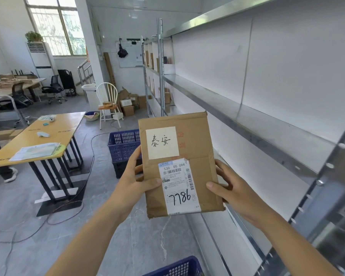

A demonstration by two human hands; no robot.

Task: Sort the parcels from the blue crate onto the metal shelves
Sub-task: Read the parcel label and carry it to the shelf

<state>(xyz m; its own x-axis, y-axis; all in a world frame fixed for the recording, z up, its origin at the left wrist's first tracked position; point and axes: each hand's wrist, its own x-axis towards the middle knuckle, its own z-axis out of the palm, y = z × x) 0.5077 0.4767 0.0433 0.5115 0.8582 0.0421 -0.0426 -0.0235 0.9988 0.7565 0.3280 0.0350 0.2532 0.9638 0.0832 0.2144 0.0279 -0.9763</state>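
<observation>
Both hands hold a flat brown cardboard parcel (179,164) upright in front of the metal shelves (247,116): the left hand (135,180) has its grip closed on the parcel's left edge, thumb pressed on the front by the shipping label (179,186), and the right hand (233,188) has its grip closed on the right edge, thumb on the front and fingers behind. The parcel carries a white handwritten note (162,142) above the label, which is marked 7786. A blue crate (124,144) stands on the floor behind the parcel, beside a yellow bench (48,136), and the corner of another blue crate (177,267) shows at the bottom edge.
</observation>
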